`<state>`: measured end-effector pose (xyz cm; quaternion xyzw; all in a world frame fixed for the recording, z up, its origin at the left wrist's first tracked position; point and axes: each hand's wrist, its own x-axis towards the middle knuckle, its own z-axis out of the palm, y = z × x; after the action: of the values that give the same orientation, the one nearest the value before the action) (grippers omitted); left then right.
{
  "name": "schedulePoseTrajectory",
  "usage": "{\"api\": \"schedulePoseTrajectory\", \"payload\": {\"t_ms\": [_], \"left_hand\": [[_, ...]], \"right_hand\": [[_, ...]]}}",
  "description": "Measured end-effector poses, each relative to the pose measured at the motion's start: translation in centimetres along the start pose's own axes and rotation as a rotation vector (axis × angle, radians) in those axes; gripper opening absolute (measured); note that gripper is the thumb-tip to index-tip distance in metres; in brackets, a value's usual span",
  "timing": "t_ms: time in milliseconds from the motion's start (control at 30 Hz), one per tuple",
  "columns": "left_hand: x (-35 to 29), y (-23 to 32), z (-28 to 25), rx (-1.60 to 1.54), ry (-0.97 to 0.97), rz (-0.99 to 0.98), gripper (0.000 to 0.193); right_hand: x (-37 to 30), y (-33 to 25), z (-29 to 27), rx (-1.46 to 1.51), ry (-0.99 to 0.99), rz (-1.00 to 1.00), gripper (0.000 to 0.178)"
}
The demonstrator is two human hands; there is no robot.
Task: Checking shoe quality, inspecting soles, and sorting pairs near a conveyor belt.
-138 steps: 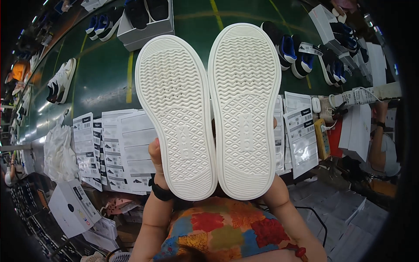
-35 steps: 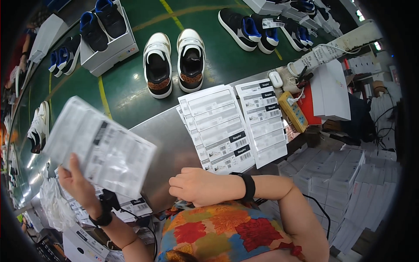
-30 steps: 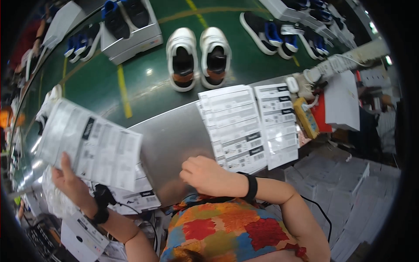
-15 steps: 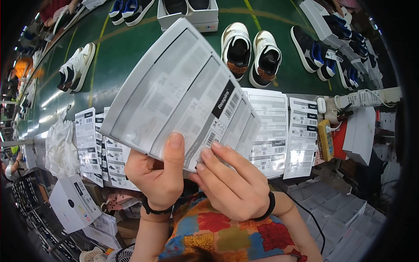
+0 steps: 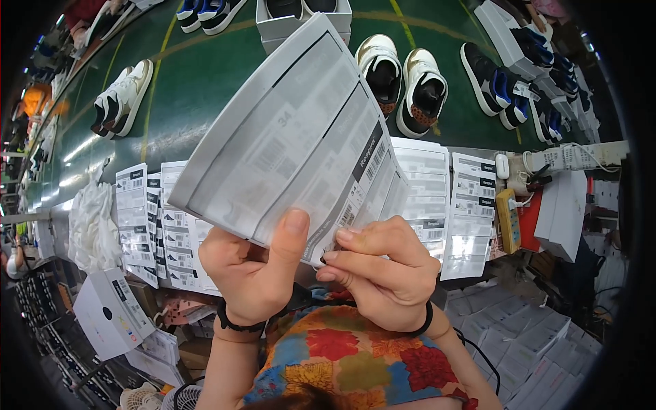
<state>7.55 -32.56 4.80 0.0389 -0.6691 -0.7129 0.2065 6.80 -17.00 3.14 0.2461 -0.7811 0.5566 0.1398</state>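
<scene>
A label sheet (image 5: pixel 287 147) with barcodes, partly see-through, tilts up in front of me, its far part curving away. My left hand (image 5: pixel 249 280) grips its near edge, the thumb lying on top and the fingers curled underneath. At the sheet's near corner my right hand (image 5: pixel 389 277) pinches the edge of a printed label strip between thumb and fingers. Whether the strip has lifted there is too small to tell. More label sheets (image 5: pixel 471 215) lie on the bench to the right, and others (image 5: pixel 133 219) overlap to the left.
White, black and brown sneakers (image 5: pixel 421 96) stand on the green conveyor (image 5: pixel 198 75), near an open shoebox (image 5: pixel 273 35). Black-and-blue shoes (image 5: pixel 485 78) are farther right. A yellow power strip (image 5: pixel 509 219) sits at the bench's right, crumpled white paper (image 5: pixel 94 225) at its left.
My right fingers have gone from stretched along the label sheet to curled in a pinch at its corner. The sheet has shifted a little to the right.
</scene>
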Motion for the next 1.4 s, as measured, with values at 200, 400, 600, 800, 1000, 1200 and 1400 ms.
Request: {"api": "schedulePoseTrajectory", "payload": {"t_ms": [200, 400, 600, 800, 1000, 1200, 1400], "left_hand": [[0.4, -0.3, -0.1, -0.054, -0.064, -0.05, 0.02], [0.8, -0.6, -0.4, -0.042, -0.1, -0.124, 0.024], [3.0, -0.9, -1.6, -0.176, -0.215, -0.284, 0.032], [4.3, -1.5, -1.7, -0.327, -0.343, -0.438, 0.035], [4.2, -1.8, -1.4, -0.412, -0.424, -0.49, 0.035], [4.3, -3.7, -2.1, -0.34, -0.334, -0.519, 0.033], [4.7, -6.9, -6.4, -0.224, -0.091, -0.518, 0.032]], "right_hand": [[-0.1, 0.0, -0.1, 0.044, 0.013, 0.063, 0.026], [-1.1, -0.3, -0.7, 0.064, 0.161, 0.11, 0.023], [-0.3, 0.7, -5.2, 0.617, -0.226, 0.077, 0.079], [5.2, -0.1, -9.4, -0.142, -0.419, -0.17, 0.044], [8.1, -0.9, -5.5, -0.45, -0.567, -0.337, 0.032], [9.4, 0.8, -7.7, 0.002, -0.861, -0.361, 0.008], [11.4, 9.5, -14.7, 0.183, 0.025, 0.244, 0.018]]}}
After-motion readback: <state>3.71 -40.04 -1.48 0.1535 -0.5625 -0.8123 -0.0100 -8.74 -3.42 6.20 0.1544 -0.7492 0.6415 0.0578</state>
